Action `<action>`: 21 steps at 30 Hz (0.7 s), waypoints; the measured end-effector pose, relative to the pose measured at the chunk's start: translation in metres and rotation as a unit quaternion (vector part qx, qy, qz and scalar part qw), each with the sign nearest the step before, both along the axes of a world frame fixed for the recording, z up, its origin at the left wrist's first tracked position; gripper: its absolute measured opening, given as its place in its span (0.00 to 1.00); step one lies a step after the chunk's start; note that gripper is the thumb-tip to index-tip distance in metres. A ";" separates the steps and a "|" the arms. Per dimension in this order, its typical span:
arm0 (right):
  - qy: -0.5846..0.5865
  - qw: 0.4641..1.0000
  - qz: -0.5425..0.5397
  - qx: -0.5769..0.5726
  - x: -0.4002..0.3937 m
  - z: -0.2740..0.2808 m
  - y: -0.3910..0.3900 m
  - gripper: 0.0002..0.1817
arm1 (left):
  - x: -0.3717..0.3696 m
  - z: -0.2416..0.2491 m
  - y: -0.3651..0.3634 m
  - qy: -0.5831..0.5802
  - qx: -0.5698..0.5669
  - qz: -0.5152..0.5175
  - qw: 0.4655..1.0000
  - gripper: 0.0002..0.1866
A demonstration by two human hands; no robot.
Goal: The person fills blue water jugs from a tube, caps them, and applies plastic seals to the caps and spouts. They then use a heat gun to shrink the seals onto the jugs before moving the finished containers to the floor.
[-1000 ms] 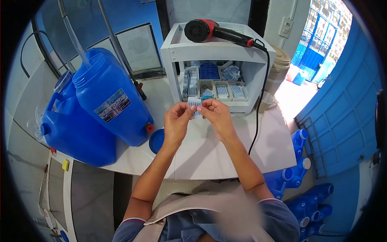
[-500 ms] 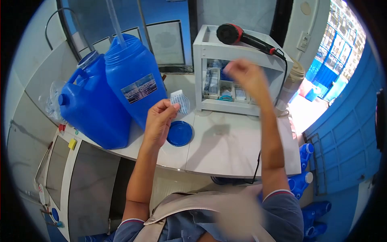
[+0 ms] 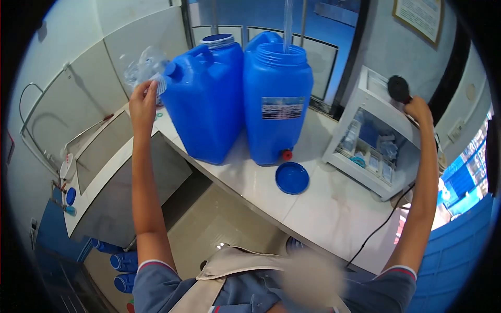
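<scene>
My left hand [image 3: 143,101] pinches a small clear plastic seal with blue print [image 3: 161,84], close to the small capped spout [image 3: 172,69] of a blue water jug [image 3: 201,112]. On the right, my right hand [image 3: 419,110] is wrapped round the handle of a black and red hair dryer [image 3: 399,88] at the top of the white shelf unit. A second blue container [image 3: 279,86] stands between, its wide mouth uncovered, with what looks like a clear stream of water entering it. A blue lid [image 3: 292,178] lies on the counter in front of its red tap.
The white shelf unit [image 3: 386,182] holds small packets and baskets. A black cord [image 3: 378,227] runs down over the edge of the tiled counter [image 3: 342,224]. Crumpled clear plastic bags [image 3: 143,67] sit behind the jug. Several blue jugs [image 3: 124,262] are on the floor at left.
My right hand has moved from in front of the shelf onto the hair dryer. My left hand has carried the seal to the jug's spout. The view has turned left.
</scene>
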State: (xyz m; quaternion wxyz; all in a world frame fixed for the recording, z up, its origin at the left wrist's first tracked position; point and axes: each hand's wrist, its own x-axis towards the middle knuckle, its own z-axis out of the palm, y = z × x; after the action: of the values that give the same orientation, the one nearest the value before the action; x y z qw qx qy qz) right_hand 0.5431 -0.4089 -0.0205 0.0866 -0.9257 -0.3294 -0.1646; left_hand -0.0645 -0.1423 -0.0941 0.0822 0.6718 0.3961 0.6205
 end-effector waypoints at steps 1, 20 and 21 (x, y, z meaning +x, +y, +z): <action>-0.007 0.999 0.018 0.034 -0.001 0.002 -0.008 0.19 | -0.009 0.007 0.012 -0.005 -0.060 -0.045 0.997 0.17; 0.500 0.519 0.381 0.580 -0.373 -0.174 -0.089 0.32 | -0.001 0.044 0.065 0.343 0.261 -0.012 0.902 0.17; 0.513 0.503 0.379 0.583 -0.389 -0.178 -0.078 0.32 | -0.001 0.043 0.067 0.306 0.182 -0.053 0.933 0.20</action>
State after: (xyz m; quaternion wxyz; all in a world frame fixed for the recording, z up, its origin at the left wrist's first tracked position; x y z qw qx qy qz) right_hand 0.1546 -0.4872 -0.1987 0.8147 -0.3749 -0.3761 0.2329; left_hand -0.0657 -0.0749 -0.0512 -0.1341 0.8523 0.2464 0.4415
